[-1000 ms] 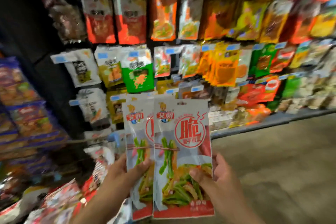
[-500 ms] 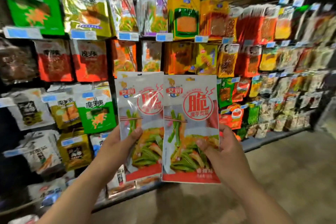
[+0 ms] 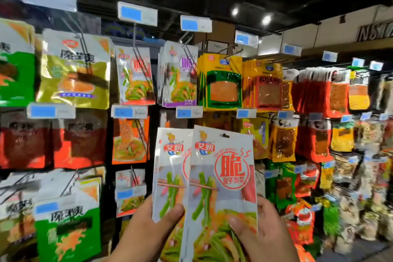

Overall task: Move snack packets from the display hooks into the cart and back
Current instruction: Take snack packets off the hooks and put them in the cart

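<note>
Two white snack packets with red print and green vegetable pictures are held up in front of the display. My left hand (image 3: 148, 225) grips the left packet (image 3: 170, 168) with the thumb on its front. My right hand (image 3: 265, 232) grips the right packet (image 3: 223, 187), which overlaps the left one; its hang hole shows at the top. A matching packet (image 3: 136, 76) hangs on a display hook (image 3: 134, 34) in the upper row, above and left of my hands. The cart is out of view.
Rows of hanging snack packets fill the wall: a purple-print stack (image 3: 180, 74), yellow-green packs (image 3: 221, 83), a gold pack (image 3: 74, 70), green packs (image 3: 68, 232) at lower left. Price tags (image 3: 129, 111) stick out from the hook ends. The display runs on to the right.
The view has tilted up from the lower shelves and floor to the upper rows and ceiling. Both hands have lifted the two packets toward the upper hooks, and the right packet now overlaps the left.
</note>
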`<state>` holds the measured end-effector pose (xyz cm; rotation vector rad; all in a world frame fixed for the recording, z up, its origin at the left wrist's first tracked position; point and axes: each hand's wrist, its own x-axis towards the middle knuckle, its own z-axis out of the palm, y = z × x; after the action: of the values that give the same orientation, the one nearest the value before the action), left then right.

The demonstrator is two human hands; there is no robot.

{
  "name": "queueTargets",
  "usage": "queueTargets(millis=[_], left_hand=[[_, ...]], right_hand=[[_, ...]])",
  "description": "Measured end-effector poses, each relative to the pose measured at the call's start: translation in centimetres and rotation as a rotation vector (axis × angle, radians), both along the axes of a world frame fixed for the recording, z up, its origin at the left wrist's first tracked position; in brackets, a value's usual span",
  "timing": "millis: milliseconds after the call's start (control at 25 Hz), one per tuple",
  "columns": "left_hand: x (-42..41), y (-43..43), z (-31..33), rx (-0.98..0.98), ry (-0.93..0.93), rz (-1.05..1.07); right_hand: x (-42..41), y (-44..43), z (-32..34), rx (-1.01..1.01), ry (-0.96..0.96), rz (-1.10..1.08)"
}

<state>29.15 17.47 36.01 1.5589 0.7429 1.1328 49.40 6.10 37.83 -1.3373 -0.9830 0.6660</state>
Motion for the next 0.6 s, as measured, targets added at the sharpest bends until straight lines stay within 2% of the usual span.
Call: queueTargets(millis=[160,240,480,600], left_hand=[[0.1,3.3,3.0,0.066,0.024,-0.009],[-0.8,4.6,3.5,0.122,0.031,0.088],[-5.1,8.5,6.4,0.225,-0.011,0.515],[-7.5,9.9,8.5,0.236,-0.063,0.607]], right_hand=[[1.4,6.1,0.9,0.0,0.02,0.089],[1.7,8.5,1.6,0.022,0.045,0.147],[2.8,15.4,5.9,0.199,-0.035,0.292],[3.6,19.4,9.1,0.269,-0.09,0.385]])
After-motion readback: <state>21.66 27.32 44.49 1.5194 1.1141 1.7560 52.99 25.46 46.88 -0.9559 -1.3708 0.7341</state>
